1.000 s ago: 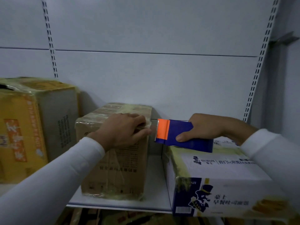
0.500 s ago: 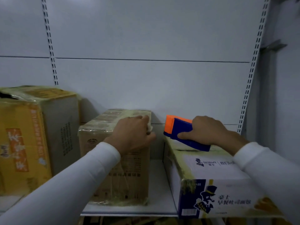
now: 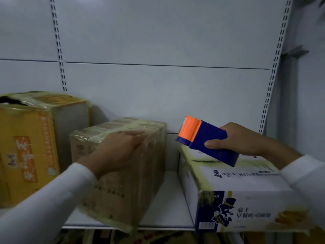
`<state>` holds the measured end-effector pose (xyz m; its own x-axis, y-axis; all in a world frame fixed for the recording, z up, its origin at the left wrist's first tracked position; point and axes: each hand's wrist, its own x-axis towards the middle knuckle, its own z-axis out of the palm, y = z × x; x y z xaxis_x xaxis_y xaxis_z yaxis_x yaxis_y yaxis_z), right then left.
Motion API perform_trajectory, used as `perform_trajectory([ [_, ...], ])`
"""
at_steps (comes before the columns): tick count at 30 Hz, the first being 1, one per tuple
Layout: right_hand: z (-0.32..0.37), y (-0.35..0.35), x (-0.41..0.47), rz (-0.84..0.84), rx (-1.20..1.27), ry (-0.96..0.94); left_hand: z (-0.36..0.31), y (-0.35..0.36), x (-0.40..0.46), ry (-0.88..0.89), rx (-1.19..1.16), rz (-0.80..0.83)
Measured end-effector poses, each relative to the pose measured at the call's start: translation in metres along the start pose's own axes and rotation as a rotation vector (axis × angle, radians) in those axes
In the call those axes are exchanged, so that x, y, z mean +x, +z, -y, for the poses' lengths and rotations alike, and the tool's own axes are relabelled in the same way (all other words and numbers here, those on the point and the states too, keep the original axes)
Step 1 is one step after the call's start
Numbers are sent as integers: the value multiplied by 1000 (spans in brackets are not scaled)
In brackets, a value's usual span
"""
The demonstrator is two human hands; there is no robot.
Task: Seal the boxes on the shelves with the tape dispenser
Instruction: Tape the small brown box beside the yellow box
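the brown taped box (image 3: 121, 166) stands mid-shelf, its long axis running back toward the wall. the left hand (image 3: 119, 152) lies flat on its top, fingers straight. the right hand (image 3: 241, 140) grips the blue-and-orange tape dispenser (image 3: 205, 140) just right of the box, over the white printed box (image 3: 246, 187).

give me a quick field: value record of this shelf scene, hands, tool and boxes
left hand: rests flat on top of the brown box
right hand: grips the tape dispenser
tape dispenser: blue with an orange front, tilted, over the white box
yellow box: far left on the shelf
tape on boxes: yellowish strips visible on all three
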<state>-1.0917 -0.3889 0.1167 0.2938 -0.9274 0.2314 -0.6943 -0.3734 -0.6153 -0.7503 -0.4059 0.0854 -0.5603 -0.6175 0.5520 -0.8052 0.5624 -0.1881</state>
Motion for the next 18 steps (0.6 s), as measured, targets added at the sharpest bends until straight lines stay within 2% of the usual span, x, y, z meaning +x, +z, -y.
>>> perform_trajectory([
  [3, 8, -1, 3, 0, 22, -33, 27, -16, -35, 185, -183, -23],
  [5, 15, 0, 6, 2, 44, -47, 38, -21, -46, 246, -163, -21],
  [8, 23, 2, 8, 18, 85, -74, 53, -28, -50, 137, -111, 2],
  [12, 25, 6, 3, 72, 87, -81, 67, -24, -56, -45, 32, -65],
  [15, 22, 8, 0, 78, 55, -57, 39, -14, -41, -201, 105, -153],
  [18, 22, 10, 1, 100, 10, -39, -1, 0, -11, -178, 101, -163],
])
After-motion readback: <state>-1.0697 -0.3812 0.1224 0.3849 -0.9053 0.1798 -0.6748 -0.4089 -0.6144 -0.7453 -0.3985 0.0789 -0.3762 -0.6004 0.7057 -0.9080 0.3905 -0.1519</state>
